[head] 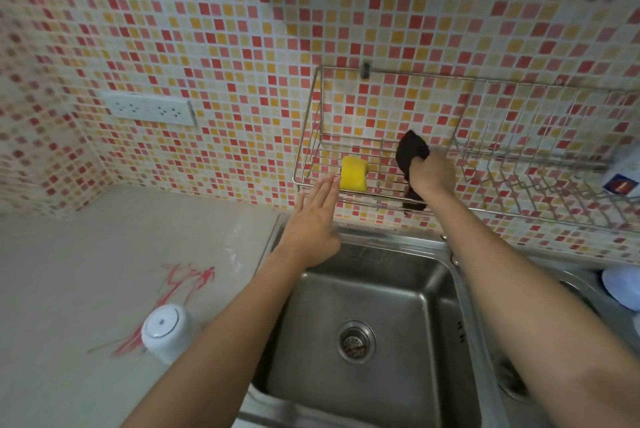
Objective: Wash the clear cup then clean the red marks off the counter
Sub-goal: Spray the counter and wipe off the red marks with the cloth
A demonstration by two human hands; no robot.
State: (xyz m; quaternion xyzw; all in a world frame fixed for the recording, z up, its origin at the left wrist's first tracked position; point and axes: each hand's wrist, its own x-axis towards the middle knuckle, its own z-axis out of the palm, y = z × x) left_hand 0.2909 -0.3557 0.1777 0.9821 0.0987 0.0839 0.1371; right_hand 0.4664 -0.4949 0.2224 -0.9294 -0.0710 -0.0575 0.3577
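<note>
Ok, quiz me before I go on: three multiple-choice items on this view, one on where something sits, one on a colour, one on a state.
1. Where does the yellow sponge sit?
A. in the sink basin
B. in the wire rack on the wall
C. on the counter

2. What colour are the marks on the counter?
A. blue
B. green
C. red

3. What is the right hand doing?
A. gripping a dark cloth
B. lying flat and empty
C. holding a cup

Answers: 1 B, the sponge rests on the wire rack bars above the sink; 2 C, red scribbles show beside the sink; 3 A, its fingers close around the cloth at the rack.
</note>
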